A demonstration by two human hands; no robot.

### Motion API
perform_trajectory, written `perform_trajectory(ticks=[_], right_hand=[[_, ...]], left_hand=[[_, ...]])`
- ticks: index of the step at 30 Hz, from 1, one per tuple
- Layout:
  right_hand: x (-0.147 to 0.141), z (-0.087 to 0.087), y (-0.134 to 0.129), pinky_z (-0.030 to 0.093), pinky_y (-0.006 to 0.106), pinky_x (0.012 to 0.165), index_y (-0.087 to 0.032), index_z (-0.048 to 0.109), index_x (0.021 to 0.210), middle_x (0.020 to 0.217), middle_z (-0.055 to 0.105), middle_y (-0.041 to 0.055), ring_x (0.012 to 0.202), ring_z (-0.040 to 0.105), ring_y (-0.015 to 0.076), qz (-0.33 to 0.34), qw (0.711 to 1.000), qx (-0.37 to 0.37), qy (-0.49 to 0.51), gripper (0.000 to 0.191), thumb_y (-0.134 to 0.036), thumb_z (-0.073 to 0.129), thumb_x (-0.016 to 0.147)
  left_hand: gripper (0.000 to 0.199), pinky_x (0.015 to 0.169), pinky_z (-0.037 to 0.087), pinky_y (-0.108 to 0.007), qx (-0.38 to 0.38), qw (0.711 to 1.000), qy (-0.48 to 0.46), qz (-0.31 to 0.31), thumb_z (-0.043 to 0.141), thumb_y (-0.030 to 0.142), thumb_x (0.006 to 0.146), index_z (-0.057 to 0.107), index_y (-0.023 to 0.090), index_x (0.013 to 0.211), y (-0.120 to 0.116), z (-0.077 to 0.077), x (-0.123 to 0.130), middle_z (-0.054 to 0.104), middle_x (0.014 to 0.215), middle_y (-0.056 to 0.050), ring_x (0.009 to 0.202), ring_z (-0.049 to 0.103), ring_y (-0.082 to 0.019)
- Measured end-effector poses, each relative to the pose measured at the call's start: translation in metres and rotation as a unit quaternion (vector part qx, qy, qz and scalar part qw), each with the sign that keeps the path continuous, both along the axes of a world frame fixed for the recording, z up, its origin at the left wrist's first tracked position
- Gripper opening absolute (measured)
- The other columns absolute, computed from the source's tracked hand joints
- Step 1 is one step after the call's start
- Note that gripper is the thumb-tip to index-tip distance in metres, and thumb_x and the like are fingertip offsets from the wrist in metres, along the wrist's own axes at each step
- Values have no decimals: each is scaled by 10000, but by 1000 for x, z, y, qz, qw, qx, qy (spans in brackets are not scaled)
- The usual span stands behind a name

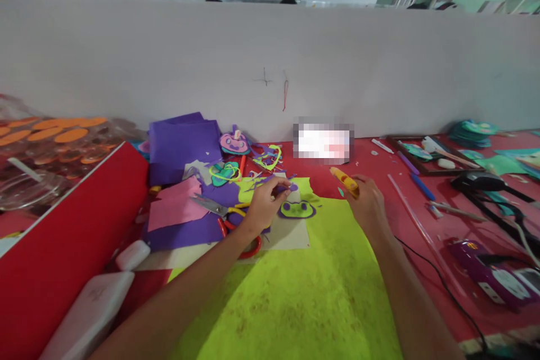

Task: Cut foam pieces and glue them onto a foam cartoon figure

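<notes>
My left hand [265, 202] is closed in a pinch above the work sheet, with what looks like a small purple piece [292, 187] at its fingertips. Just right of it lies a lime-green cut-out with purple dots and a purple border [297, 210], on a cream sheet [291, 236]. A slim yellow tube-like object with darker markings [343, 180] is gripped in my right hand [369, 202], its tip pointing up and left. Beside my left wrist lie yellow-handled scissors [219, 208] and red-handled scissors [253, 248], partly covered by that arm.
A large lime-green sheet [274, 304] covers the red table's front. Purple sheets [181, 149] and a pink sheet [177, 205] lie left, near a red board [76, 242]. To the right are a tray [434, 166], a clear rod [422, 230] and a purple device [489, 270].
</notes>
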State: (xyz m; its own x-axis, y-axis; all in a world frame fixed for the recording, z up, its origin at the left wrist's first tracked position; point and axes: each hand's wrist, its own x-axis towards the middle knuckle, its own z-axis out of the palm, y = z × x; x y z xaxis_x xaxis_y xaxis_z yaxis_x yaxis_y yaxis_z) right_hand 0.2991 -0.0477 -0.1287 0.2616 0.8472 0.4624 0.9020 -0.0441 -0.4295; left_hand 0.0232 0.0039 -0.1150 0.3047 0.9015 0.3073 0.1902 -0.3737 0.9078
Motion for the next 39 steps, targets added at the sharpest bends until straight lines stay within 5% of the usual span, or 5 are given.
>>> perform_trajectory(ticks=[11,17,22,27,39], right_hand=[[-35,7,-3,451,289,563,-105,793,858,660,698,56,622,633,214,61,963,-43,261,523,-616,691,825],[-28,1,-1,555,316,609,-151,806,840,817,803,108,708,719,253,144,929,-84,330,416,-546,827,712],[-20,-3,-1,611,355,733,-197,809,957,981,832,106,872,770,284,192,926,-86,313,310,-446,797,774],[-20,1,-2,551,274,555,-172,793,878,831,812,100,705,738,235,170,938,-91,288,335,-495,785,790],[-23,-2,-8,569,287,595,-189,798,846,785,805,69,727,748,251,208,928,-165,261,221,-375,783,727]], left_hand=[[111,641,534,-277,-25,1000,-16,5,621,247,884,676,202,969,1,0,-2,770,844,-37,663,687,-161],[144,640,535,-258,-13,1000,-9,3,609,259,891,684,192,994,3,-2,-2,775,854,-34,665,693,-152],[150,635,541,-242,2,1000,0,5,591,254,897,681,187,997,4,-3,-3,771,840,-30,660,693,-144],[132,644,539,-237,19,1000,9,11,595,244,902,679,188,988,3,1,-4,769,831,-22,658,693,-137],[123,647,552,-237,8,1000,-15,14,602,247,895,673,187,976,4,-3,-2,766,834,-24,668,701,-135]])
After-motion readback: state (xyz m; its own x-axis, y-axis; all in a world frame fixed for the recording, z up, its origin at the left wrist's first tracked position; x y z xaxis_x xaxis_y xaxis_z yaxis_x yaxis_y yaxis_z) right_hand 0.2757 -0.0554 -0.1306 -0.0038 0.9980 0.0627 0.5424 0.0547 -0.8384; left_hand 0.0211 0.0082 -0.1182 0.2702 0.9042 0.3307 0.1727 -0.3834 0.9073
